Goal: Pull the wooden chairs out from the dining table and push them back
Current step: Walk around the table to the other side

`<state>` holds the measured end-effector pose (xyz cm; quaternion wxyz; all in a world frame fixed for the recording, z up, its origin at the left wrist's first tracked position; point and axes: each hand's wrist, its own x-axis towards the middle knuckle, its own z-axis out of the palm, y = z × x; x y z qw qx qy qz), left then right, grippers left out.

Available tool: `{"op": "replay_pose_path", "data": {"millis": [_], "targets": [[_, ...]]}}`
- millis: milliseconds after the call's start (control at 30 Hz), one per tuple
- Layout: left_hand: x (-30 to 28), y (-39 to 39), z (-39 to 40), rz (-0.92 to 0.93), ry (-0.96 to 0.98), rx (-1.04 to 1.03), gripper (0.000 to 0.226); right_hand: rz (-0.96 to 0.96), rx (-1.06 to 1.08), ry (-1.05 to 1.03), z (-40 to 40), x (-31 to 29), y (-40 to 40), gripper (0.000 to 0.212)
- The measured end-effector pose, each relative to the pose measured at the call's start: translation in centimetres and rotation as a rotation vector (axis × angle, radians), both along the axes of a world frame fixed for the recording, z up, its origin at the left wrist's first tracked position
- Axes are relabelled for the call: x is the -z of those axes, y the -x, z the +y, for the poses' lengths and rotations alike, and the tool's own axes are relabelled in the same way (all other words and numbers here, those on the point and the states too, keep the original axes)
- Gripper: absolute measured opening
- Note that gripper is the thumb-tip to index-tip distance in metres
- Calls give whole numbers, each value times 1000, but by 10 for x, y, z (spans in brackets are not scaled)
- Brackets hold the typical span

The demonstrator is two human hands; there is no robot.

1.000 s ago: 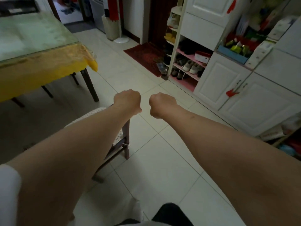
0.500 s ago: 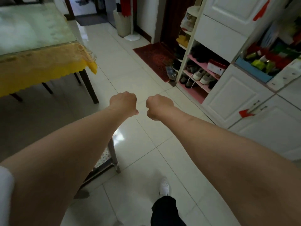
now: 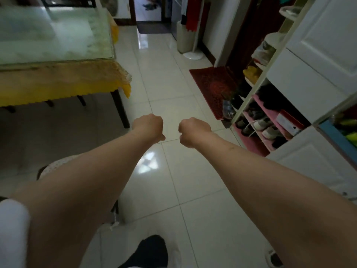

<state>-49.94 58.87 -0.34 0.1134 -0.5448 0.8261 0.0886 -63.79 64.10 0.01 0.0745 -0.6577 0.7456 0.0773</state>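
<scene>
Fists — left hand [image 3: 148,127], right hand [image 3: 194,131] clenched, empty | glass-topped dining table [image 3: 58,62] | glossy tiles [image 3: 173,105]

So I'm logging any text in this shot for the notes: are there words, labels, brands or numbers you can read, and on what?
None can be read.
Red and white box on the pink shoe shelf: a small dark mark, too blurred to read.
Red paper decorations hanging by the far doorway: no legible characters.
Glass-topped dining table: no print visible.

Both arms stretched forward, left hand [image 3: 148,128] and right hand [image 3: 193,131] fisted, empty, near each other.
</scene>
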Motion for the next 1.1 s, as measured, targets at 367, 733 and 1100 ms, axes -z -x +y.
{"op": "replay_pose_path", "data": {"millis": [367, 733, 1100], "targets": [[18, 66, -171, 3, -1, -87, 34, -26, -104, -3, -189, 18, 65, 34], [17, 127, -356, -46, -6, -138, 43, -34, -156, -30, -379, 13, 124, 16], [16, 195, -557, -33, -28, -290, 39, -39, -309, -50, -603, 12, 192, 36]]}}
